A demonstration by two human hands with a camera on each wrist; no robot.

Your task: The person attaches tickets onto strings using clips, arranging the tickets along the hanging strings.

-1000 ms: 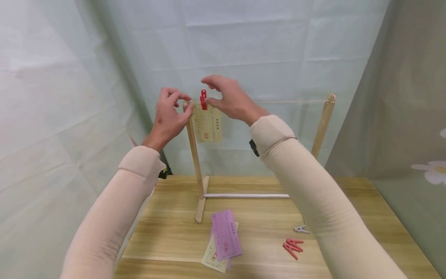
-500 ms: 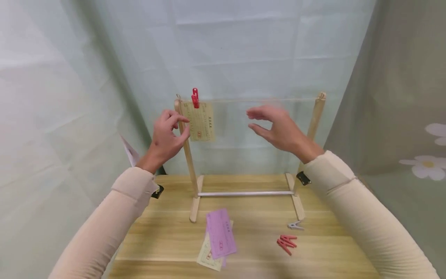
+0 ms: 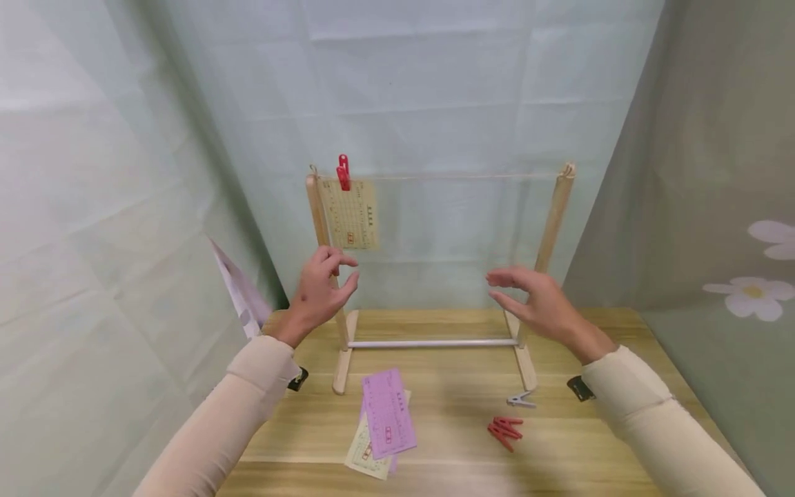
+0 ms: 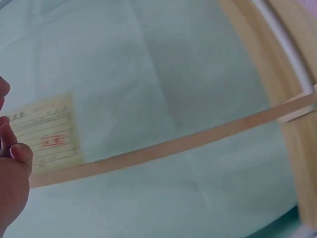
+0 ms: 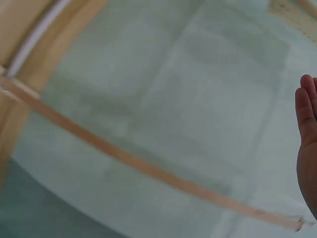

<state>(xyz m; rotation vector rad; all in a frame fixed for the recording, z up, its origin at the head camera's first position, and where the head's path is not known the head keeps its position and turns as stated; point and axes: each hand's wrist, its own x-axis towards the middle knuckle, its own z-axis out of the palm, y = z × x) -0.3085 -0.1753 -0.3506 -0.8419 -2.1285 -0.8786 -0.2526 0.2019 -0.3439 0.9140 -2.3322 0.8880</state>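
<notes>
A yellow printed slip hangs from the string near its left end, held there by a red clothespin. My left hand is in front of the left wooden post, just below the slip, its fingers loosely bent with nothing between them. Over on the right, my right hand hovers before the right post with thumb and fingers apart, holding nothing. On the table lie a purple slip and, partly under it, another yellow slip. Two red clothespins and a grey clothespin lie to their right.
The wooden rack has a left post, a right post and a white bar low between them. It stands on the wooden table. Pale cloth hangs behind, with flower-printed cloth at right.
My right hand has left the red clothespin on the string and moved right and down. The left hand has come away from the post's top and dropped lower. The slip stays hanging.
</notes>
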